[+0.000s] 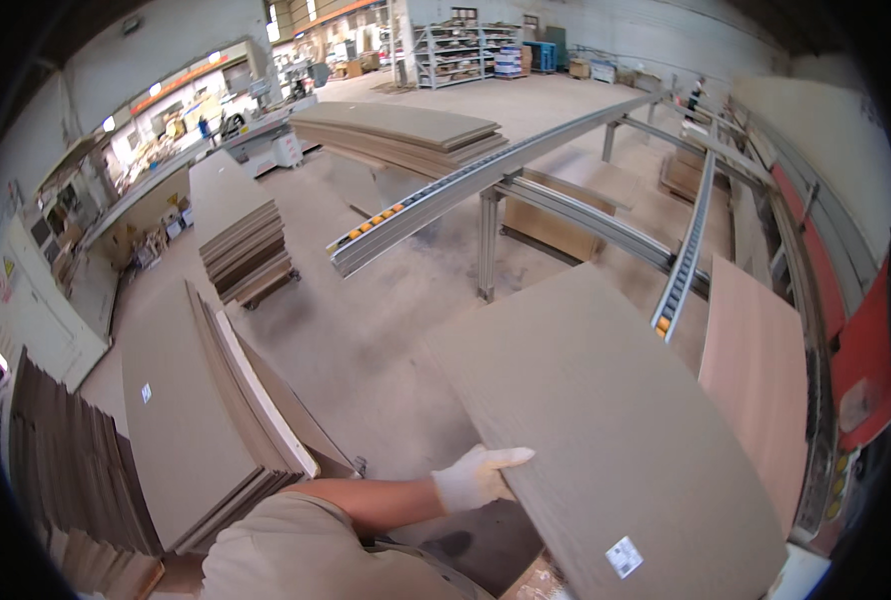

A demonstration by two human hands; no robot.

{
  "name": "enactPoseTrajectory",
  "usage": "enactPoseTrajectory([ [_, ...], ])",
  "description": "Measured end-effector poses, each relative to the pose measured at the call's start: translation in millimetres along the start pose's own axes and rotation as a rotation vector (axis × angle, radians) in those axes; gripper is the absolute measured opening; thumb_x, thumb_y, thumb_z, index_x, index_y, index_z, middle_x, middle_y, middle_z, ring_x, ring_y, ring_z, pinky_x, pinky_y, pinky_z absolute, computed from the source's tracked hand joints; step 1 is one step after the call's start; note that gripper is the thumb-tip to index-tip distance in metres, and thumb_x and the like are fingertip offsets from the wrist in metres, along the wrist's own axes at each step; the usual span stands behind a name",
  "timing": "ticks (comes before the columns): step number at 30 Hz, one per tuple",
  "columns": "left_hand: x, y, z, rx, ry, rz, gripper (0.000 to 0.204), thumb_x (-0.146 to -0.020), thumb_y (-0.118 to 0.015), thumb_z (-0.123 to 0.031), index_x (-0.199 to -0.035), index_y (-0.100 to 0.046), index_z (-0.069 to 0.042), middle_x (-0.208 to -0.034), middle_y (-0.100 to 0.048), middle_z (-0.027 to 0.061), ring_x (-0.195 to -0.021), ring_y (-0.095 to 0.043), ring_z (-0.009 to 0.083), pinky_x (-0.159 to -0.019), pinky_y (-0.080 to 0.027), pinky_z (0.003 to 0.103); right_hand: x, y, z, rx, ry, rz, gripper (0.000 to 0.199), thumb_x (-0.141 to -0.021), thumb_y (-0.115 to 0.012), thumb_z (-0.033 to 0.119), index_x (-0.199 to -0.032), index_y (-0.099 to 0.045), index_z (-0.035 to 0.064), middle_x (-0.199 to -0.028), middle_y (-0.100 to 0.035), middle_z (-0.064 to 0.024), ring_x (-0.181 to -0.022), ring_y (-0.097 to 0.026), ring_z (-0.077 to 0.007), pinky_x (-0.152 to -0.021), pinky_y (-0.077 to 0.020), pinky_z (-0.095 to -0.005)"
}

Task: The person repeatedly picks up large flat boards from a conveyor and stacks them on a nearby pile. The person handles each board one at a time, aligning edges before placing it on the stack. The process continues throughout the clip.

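A large flat grey-brown board point(606, 400) fills the lower right of the head view, with a small white label near its lower end. My left hand point(476, 478), in a whitish work glove, grips its left edge. The thumb lies on the upper face, while the other fingers go out of sight beneath. My right hand does not show. Close to the board's right side is a pinkish-brown panel point(756, 380). Under the lower left edge, part of a brown surface point(541, 580) shows.
Conveyor rails with rollers point(506, 165) stand ahead on metal legs. Board stacks lie at the left point(181, 420), farther left point(236, 220) and beyond the rail point(396, 125). A red machine side point(861, 370) borders the right. Shelving point(456, 55) and a distant person point(696, 92) are at the back.
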State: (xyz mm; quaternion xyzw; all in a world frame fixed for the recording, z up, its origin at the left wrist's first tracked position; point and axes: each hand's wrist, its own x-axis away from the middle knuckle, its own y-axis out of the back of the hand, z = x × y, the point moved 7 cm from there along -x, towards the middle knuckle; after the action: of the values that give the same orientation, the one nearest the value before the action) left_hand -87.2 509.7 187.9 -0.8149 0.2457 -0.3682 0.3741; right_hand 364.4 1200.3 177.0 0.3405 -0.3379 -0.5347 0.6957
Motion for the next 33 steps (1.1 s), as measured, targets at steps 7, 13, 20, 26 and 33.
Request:
enactPoseTrajectory([
  [7, 121.9, 68.6, -49.9, -0.191, -0.296, -0.113, 0.046, -0.099, -0.067, -0.011, -0.141, -0.055, 0.003, -0.134, -0.065, 0.0138, -0.118, -0.066, 0.0249, -0.099, -0.055, 0.042, 97.0, 1.9, 135.7, 0.024, 0.115, 0.034, 0.051, -0.112, -0.039, 0.03, -0.151, -0.05, -0.0004, -0.156, -0.049, -0.0186, -0.139, -0.05, -0.0322, -0.113, -0.0422, -0.0418],
  [13, 241.1, 114.0, -86.2, 0.002, -0.552, -0.182, 0.038, -0.099, -0.059, 0.002, -0.138, -0.057, 0.002, -0.137, -0.063, 0.0136, -0.126, -0.062, 0.0271, -0.105, -0.052, 0.041, 198.0, -30.1, 262.7, 0.069, 0.285, 0.133, 0.052, -0.112, -0.039, 0.032, -0.152, -0.048, -0.0011, -0.155, -0.049, -0.0184, -0.139, -0.05, -0.0313, -0.115, -0.0409, -0.041],
  [20, 402.4, 214.3, -109.3, -0.429, -1.08, -0.58, 0.033, -0.097, -0.06, 0.003, -0.129, -0.063, 0.001, -0.129, -0.068, 0.0129, -0.122, -0.065, 0.0277, -0.103, -0.052, 0.04, 359.3, -108.3, 378.2, 0.031, 0.386, 0.345, 0.055, -0.112, -0.039, 0.034, -0.153, -0.046, -0.0024, -0.154, -0.051, -0.0179, -0.14, -0.049, -0.0296, -0.117, -0.0383, -0.0388],
  [26, 505.0, 292.2, -105.3, 0.445, -1.052, -0.56, 0.04, -0.096, -0.069, -0.015, -0.131, -0.059, 0.001, -0.127, -0.066, 0.0119, -0.117, -0.065, 0.0265, -0.102, -0.053, 0.043, 435.9, -208.3, 385.6, -0.272, 0.412, 0.548, 0.059, -0.109, -0.044, 0.039, -0.149, -0.047, -0.0046, -0.147, -0.056, -0.0164, -0.139, -0.047, -0.0259, -0.117, -0.0375, -0.0386],
  [33, 545.7, 385.8, -105.5, 0.554, -1.192, -0.77, 0.037, -0.097, -0.07, -0.019, -0.127, -0.06, -0.001, -0.124, -0.066, 0.0119, -0.112, -0.066, 0.0272, -0.096, -0.056, 0.045, 470.3, -277.8, 359.2, -0.542, 0.426, 0.838, 0.035, -0.097, -0.059, 0.019, -0.123, -0.064, -0.004, -0.124, -0.067, -0.0176, -0.116, -0.064, -0.0279, -0.105, -0.0502, -0.0412],
])
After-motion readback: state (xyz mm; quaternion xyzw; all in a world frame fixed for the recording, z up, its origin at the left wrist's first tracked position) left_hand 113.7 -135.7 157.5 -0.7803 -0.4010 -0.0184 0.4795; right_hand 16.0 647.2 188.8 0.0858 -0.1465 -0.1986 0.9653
